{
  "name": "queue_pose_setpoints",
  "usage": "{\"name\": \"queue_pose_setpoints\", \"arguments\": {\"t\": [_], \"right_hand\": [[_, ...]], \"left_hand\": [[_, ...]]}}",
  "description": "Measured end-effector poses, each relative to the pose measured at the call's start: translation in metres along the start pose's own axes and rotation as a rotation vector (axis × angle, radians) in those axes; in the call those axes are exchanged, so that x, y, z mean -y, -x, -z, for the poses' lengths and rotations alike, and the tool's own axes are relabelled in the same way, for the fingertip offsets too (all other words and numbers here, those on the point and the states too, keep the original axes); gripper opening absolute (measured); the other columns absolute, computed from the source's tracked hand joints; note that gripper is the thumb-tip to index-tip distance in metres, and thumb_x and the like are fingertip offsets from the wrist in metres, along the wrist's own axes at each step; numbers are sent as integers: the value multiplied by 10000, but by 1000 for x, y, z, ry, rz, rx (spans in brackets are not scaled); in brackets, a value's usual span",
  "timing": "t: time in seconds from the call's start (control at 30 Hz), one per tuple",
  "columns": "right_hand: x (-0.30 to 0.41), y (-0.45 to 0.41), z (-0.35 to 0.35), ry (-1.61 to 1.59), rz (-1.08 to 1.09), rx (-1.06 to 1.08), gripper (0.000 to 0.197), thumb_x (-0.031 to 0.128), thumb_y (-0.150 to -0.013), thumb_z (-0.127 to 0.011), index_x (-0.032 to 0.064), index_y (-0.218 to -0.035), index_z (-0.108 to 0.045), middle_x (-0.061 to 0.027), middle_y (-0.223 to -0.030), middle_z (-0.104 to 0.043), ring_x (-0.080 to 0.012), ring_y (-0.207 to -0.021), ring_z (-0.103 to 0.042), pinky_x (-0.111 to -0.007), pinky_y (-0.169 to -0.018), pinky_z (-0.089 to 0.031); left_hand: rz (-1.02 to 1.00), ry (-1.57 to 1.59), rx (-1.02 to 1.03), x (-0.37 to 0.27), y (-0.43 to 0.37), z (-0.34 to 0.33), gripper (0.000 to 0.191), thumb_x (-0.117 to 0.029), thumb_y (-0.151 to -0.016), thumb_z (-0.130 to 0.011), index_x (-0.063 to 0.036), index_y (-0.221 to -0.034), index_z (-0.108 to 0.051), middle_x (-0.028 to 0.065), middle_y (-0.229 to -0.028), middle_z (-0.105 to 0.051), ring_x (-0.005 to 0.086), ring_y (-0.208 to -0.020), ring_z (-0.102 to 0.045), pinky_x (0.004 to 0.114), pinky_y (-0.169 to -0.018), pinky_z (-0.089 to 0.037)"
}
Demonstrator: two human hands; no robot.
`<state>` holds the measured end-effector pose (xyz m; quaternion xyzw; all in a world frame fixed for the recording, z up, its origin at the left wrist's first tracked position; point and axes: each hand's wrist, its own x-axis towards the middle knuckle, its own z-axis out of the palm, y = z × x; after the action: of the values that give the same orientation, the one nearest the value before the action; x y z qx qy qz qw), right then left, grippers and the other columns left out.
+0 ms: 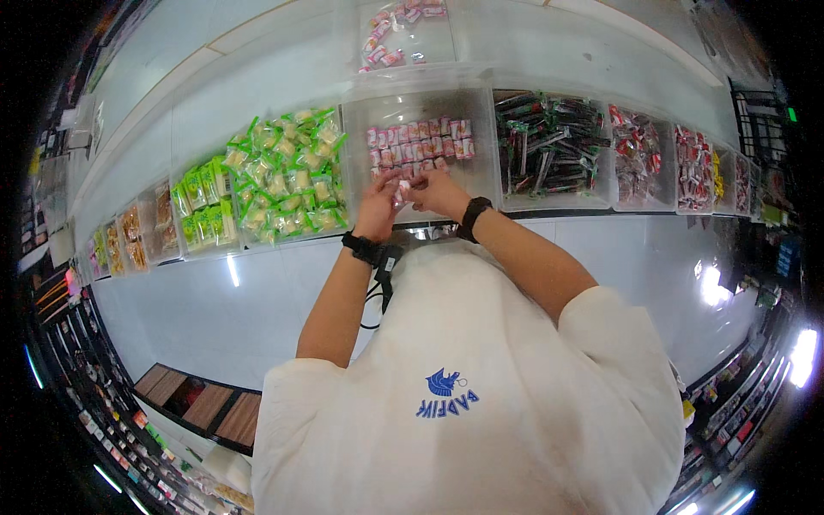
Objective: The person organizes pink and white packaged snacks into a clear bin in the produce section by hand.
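Observation:
My left hand [381, 196] and my right hand [440, 191] meet over the near part of a clear plastic bin [421, 103]. Their fingertips close around a small pink-and-white wrapped candy [403, 188]. Just beyond them, more of these candies [421, 140] stand in neat rows on the bin's floor. The near row is partly covered by my fingers. Each wrist wears a black band, and a small dark device [387, 259] with a cable hangs by the left one.
To the left are bins of green-and-clear snack packets [290, 174] and green packets [205, 199]. Dark stick-shaped packets [547, 145] and red-and-clear packets [636, 151] lie to the right. Behind, another clear bin [412, 38] holds loose pink candies. Stocked shelves [122, 438] line the sides.

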<state>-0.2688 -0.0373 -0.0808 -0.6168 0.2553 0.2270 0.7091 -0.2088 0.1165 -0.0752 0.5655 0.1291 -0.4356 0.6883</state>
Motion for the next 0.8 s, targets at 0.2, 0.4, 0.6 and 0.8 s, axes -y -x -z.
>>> {"name": "queue_pose_setpoints", "arguments": {"t": [0.2, 0.4, 0.6, 0.8], "right_hand": [[-20, -10, 31, 381, 12, -113, 215, 152, -761, -726, -39, -828, -657, -86, -714, -656, -144, -650, -649, -274, -550, -526], [-30, -44, 55, 1116, -7, -392, 495, 428, -790, -649, -63, -858, -668, -246, -899, -661, -388, -884, -643, -423, -795, -523], [-45, -72, 57, 1064, -86, -324, 470, 302, -856, -537, -60, -1155, -556, -252, -1193, -566, -355, -1114, -550, -440, -954, -444], [-51, -73, 56, 848, -112, -554, 548, 427, -780, -618, -15, -1103, -590, -227, -1063, -636, -359, -1031, -604, -401, -902, -487]], "left_hand": [[5, -249, -12, 14, -19, 11, 214, -137, -952, -513, -33, -1132, -567, 56, -1094, -603, 174, -971, -588, 335, -790, -517], [-25, -127, -25, -18, -4, 1, 169, -78, -936, -529, -15, -1091, -552, 92, -1071, -605, 230, -933, -646, 337, -779, -533], [-141, -256, 17, -8, 0, 21, 193, -89, -940, -531, -15, -1119, -538, 87, -1086, -607, 231, -923, -654, 347, -800, -533], [-49, -64, -125, -7, 9, 31, 203, -130, -953, -529, -60, -1143, -549, 87, -1088, -611, 208, -899, -642, 356, -751, -543]]}}
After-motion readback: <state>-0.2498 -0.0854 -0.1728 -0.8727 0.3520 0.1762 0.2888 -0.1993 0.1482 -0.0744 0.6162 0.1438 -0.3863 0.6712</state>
